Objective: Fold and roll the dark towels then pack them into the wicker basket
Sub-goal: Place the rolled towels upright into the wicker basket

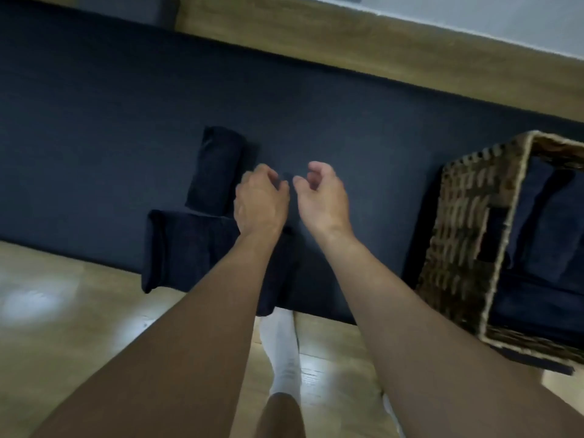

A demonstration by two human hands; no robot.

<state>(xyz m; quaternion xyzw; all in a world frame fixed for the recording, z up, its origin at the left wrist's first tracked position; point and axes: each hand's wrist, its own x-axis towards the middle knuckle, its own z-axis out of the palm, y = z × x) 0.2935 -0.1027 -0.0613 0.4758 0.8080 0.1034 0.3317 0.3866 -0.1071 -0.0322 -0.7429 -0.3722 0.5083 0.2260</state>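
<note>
Two bare hands hover close together. The right hand [322,197] has loosely curled fingers and holds nothing. The left hand [260,200] curls toward dark cloth, but I cannot tell whether it pinches it. Beside the left hand, on a dark blue mat [94,121], lie a far rolled towel [216,172] and a near rolled towel [183,248]. To the right, a wicker basket [464,235] already holds packed towels [543,248]. Packing looks partly done, with both rolls left.

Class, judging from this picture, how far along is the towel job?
Done: packed towels lie in the wicker basket; a far roll and a near roll sit on the dark surface. In hand: nothing clearly; left hand and right hand hover by them, fingers curled, left's grip unclear. Left: pack both rolls.
</note>
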